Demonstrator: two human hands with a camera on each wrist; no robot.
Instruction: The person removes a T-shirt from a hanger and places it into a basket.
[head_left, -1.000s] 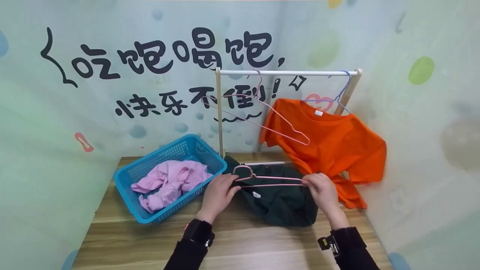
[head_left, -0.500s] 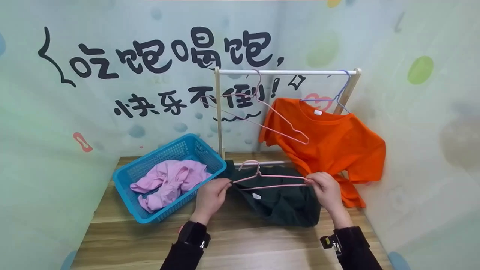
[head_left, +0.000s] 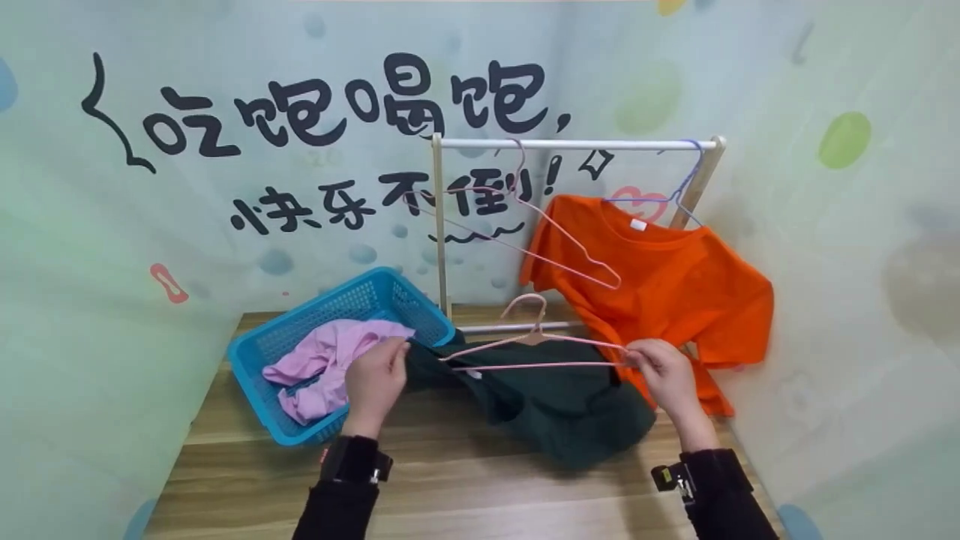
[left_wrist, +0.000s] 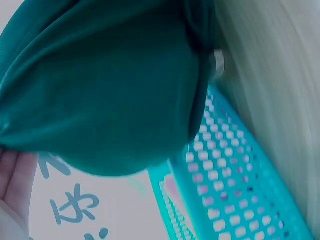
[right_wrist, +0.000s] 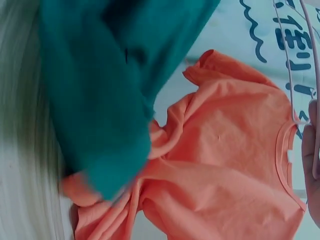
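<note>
Both arms wear long black fabric sleeves down to the wrists. A chunky black wrist-band sits on the left hand point(head_left: 375, 379); the right hand point(head_left: 670, 377) carries a black strap with a small metal clip.

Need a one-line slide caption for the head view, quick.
Left hand grips a dark green garment while right hand holds a pink hanger above it.

Three hangers point(head_left: 536, 349), three garments point(head_left: 562, 401), one blue basket point(head_left: 255, 352), one rack point(head_left: 570, 144), two hands point(head_left: 375, 379).
</note>
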